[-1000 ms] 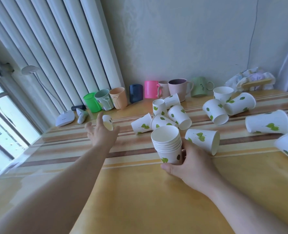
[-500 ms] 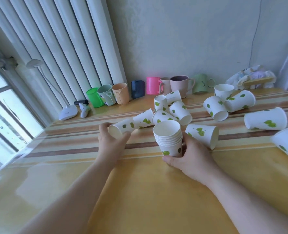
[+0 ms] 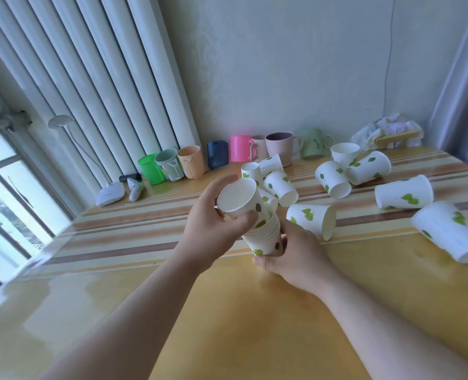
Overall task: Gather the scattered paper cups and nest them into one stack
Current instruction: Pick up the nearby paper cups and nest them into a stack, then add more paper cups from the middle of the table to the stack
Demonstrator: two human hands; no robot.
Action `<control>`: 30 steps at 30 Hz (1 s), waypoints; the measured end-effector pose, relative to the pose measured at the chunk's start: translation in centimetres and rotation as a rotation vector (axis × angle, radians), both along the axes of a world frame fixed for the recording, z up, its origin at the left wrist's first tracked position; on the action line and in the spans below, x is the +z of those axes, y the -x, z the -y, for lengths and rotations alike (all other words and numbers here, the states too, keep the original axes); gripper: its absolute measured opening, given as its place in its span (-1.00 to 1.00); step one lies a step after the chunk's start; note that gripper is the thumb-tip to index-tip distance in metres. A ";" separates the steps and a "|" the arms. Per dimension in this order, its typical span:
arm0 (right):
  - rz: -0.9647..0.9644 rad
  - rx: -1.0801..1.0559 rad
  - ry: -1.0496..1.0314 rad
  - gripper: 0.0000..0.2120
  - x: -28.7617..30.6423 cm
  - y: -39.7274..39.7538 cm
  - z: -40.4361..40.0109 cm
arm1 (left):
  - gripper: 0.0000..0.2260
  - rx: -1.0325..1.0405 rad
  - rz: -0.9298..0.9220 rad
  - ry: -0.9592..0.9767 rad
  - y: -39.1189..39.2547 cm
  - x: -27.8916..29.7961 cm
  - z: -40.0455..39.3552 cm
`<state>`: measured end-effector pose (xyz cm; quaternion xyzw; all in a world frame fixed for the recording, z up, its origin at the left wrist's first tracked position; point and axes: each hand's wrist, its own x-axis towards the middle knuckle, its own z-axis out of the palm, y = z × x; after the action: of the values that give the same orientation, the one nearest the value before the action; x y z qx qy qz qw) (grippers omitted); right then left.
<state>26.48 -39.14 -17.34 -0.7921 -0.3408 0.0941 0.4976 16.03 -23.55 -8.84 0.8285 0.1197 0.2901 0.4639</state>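
Nesting now: I have my left hand (image 3: 211, 223) carrying one white paper cup printed with green leaves (image 3: 239, 200), fingers (image 3: 245, 218) wrapped round its wall, its base just entering the stack.
Key relation: the held cup's long axis leans, mouth toward me and to the left, base down and right into the mouth of the nested stack of leaf-print paper cups (image 3: 265, 238); I judge it must be tipped upright to seat squarely.
Stack: it stands on the yellow striped glossy tabletop (image 3: 254, 325), leaning slightly.
Right hand (image 3: 296, 259): its fingers are closed round the foot of the stack, bracing it; this hand is the nearer to the loose cups on the right.
Close neighbours: a leaf-print cup lying on its side (image 3: 312, 219) is just beside the stack on the right; a small cluster of tipped cups (image 3: 276, 179) lies just behind it.
Farther right: four more paper cups (image 3: 402, 192) lie scattered, well apart from the stack.
Back row: coloured plastic and ceramic mugs (image 3: 241, 152) along the wall, clear of the work.
Obstruction: nothing sits between cup and stack, as far as I can see.
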 end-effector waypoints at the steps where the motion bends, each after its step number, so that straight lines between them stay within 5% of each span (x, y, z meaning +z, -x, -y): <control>1: -0.006 -0.001 -0.001 -0.42 0.0 0.0 0.0 | -0.36 -0.002 -0.002 0.001 -0.1 -0.3 0.0; 8: -0.037 -0.042 -0.020 -0.49 0.3 0.0 0.0 | -0.07 -0.099 -0.139 0.217 -1.3 -4.6 -0.4; 13: 0.010 -0.020 0.034 -0.42 1.0 -0.1 0.3 | -0.52 -0.160 -0.242 0.161 -2.3 -7.3 -0.2; 16: 0.098 0.046 0.193 -0.37 1.7 -0.7 1.9 | -0.58 -0.124 -0.221 0.110 -2.4 -7.7 -0.5; 20: 0.435 -0.355 0.053 -0.52 2.5 -3.3 4.6 | -0.58 -0.093 -0.177 0.088 -2.8 -8.3 -0.7; 22: 0.371 -0.524 0.019 -0.42 1.9 -4.8 4.9 | -0.58 -0.092 -0.167 0.071 -2.9 -8.4 -0.8; 25: 0.135 -0.437 0.231 -0.14 0.6 -5.6 4.7 | -0.60 -0.106 -0.163 0.079 -2.9 -8.6 -0.7; 27: 0.118 -0.361 0.229 -0.20 0.0 -5.4 4.3 | -0.56 -0.092 -0.148 0.061 -2.9 -8.5 -0.8; 30: 0.051 -0.477 -0.085 -0.33 0.4 -4.6 3.9 | -0.46 -0.054 -0.150 0.027 -2.8 -8.2 -0.7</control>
<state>31.12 -43.09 -16.91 -0.8307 -0.1603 -0.0604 0.5298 18.86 -22.80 -17.01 0.8444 0.1359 0.2128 0.4725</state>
